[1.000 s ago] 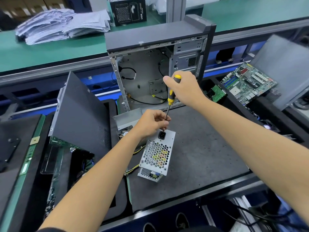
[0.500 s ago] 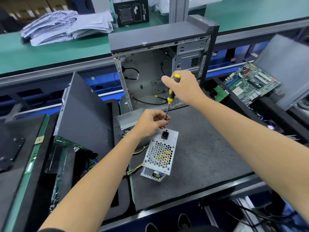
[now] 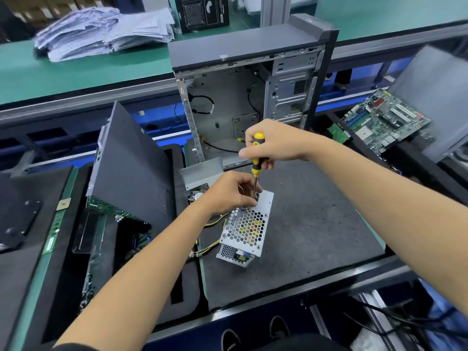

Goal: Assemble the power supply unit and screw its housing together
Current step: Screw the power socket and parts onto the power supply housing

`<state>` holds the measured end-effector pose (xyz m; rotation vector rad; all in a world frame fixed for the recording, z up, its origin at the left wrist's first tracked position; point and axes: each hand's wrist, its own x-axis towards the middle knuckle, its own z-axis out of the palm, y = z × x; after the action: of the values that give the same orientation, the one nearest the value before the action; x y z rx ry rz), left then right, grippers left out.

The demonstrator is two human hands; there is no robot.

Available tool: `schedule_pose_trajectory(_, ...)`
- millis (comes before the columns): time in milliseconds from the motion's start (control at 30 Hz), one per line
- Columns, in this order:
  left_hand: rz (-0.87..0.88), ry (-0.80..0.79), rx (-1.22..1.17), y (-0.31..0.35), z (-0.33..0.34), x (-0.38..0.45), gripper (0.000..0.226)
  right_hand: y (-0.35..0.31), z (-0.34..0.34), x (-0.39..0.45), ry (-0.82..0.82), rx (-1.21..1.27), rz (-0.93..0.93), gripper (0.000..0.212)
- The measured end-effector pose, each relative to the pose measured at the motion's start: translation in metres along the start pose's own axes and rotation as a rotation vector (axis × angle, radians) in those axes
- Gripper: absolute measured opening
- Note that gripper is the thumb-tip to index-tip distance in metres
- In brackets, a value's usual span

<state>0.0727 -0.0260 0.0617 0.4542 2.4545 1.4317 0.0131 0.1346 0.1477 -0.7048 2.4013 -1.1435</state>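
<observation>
Perforated silver sheet metal is forming the power supply unit [image 3: 247,225], a boxy housing lying on the dark grey, speckled mat of the surface [image 3: 314,231], its long axis running from the near edge away toward the open computer case [image 3: 253,92] and leaning slightly rightward. Its broad honeycomb-vented face is pointing up, with coloured parts showing through the holes (yellow and black wires are trailing off its left side). The left hand [image 3: 231,192] is resting on the far end of the housing, fingers curled around the thin steel shaft of the screwdriver [image 3: 257,163] near its tip. The right hand [image 3: 274,144] is wrapping its grip tightly around the yellow-and-black handle, the tool standing nearly upright over the unit's far end. A green motherboard [image 3: 385,120] is lying off to the right.
</observation>
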Motion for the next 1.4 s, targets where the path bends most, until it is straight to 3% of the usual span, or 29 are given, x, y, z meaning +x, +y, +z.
schedule_pose_trajectory(300, -0.025, -0.037, 0.104, -0.01, -0.002, -0.002, 0.018, -0.004, 0.007, -0.009, -0.045, -0.105, -0.091, 0.027)
schedule_pose_trajectory(533, -0.015, 0.087, 0.223, -0.027, -0.006, -0.003, 0.041, -0.006, 0.007, -0.013, -0.049, -0.19, -0.141, 0.025)
schedule_pose_trajectory(733, -0.359, -0.033, -0.183, -0.036, -0.005, -0.006, 0.064, -0.005, 0.008, -0.014, -0.055, -0.193, -0.14, 0.025)
schedule_pose_trajectory(900, -0.448, -0.141, -0.412, -0.037, 0.002, -0.005, 0.037, -0.002, 0.007, -0.015, -0.055, -0.198, -0.158, 0.026)
schedule_pose_trajectory(1233, -0.596, -0.082, -0.592, -0.034, 0.006, -0.001, 0.027, -0.003, 0.008, -0.021, -0.032, -0.246, -0.191, 0.024)
schedule_pose_trajectory(1400, -0.635, -0.044, -0.654, -0.033, 0.008, 0.001, 0.021, -0.007, 0.005, -0.023, -0.064, -0.204, -0.098, 0.007)
